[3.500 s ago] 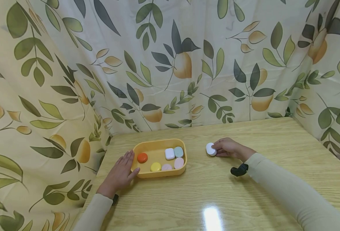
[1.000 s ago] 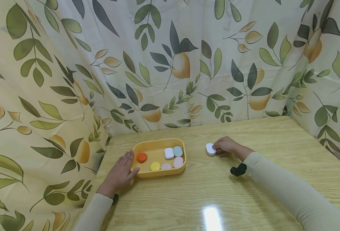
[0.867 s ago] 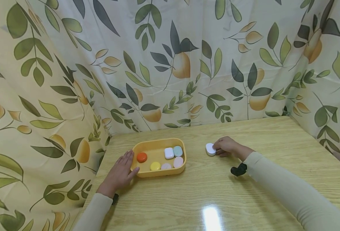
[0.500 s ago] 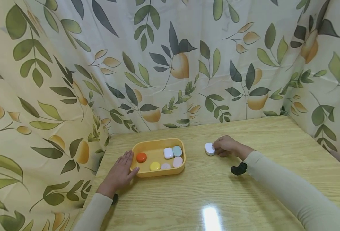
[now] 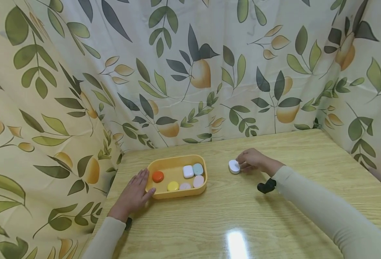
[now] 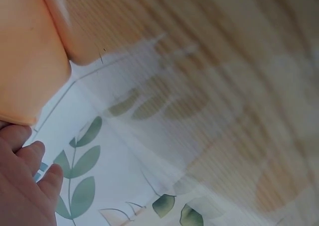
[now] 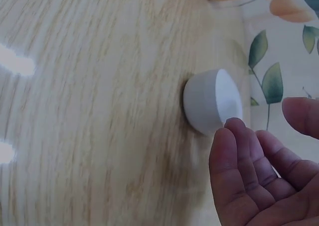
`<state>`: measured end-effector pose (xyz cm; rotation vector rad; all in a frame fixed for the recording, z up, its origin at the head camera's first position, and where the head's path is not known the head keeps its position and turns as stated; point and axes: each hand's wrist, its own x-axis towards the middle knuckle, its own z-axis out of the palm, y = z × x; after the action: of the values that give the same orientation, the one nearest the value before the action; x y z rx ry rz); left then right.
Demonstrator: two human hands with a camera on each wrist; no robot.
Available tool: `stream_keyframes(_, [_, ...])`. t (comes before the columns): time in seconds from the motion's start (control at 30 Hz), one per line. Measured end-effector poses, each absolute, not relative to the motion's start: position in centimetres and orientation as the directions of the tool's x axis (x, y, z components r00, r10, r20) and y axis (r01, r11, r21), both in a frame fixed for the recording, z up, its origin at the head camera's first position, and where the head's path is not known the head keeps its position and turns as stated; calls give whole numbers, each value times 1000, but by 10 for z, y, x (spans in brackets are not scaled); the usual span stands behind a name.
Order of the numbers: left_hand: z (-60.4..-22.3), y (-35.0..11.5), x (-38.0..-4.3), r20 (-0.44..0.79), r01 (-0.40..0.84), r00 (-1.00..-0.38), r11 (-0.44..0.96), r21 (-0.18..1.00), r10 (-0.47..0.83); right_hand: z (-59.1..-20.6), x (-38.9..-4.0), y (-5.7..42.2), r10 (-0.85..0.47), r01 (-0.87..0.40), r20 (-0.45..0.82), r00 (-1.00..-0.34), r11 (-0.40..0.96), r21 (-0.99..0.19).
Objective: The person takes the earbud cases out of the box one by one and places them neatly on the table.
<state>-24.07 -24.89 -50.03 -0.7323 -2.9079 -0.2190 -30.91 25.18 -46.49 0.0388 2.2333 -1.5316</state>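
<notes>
A small white squat piece with a rounded outline (image 5: 233,166) sits on the wooden table, to the right of the yellow tray (image 5: 177,195). My right hand (image 5: 253,160) hovers just right of it. In the right wrist view the fingertips overlap the edge of the white piece (image 7: 202,101), while the thumb (image 7: 301,116) stands well apart from the fingers. My left hand (image 5: 132,194) lies with straight fingers along the tray's left end. In the left wrist view its fingertips are right at the edge of the tray (image 6: 30,52).
Inside the tray lie similar rounded pieces: an orange-red one (image 5: 158,176), a yellow one (image 5: 173,186), a white one (image 5: 188,171), a pale teal one (image 5: 198,169) and two pink ones (image 5: 198,181). A leaf-and-fruit patterned curtain (image 5: 190,72) borders the table's back and sides.
My right hand earlier pinched the white piece; now its fingers have loosened and lifted slightly off it. The left hand and the tray's contents stay as they were.
</notes>
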Motion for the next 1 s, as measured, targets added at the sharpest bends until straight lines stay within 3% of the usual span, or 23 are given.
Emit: stream_keyframes(1.0, [-499, -247, -240, 153, 490, -868, 865, 106, 473, -431, -315, 197, -304, 190, -320, -897, 390, -901])
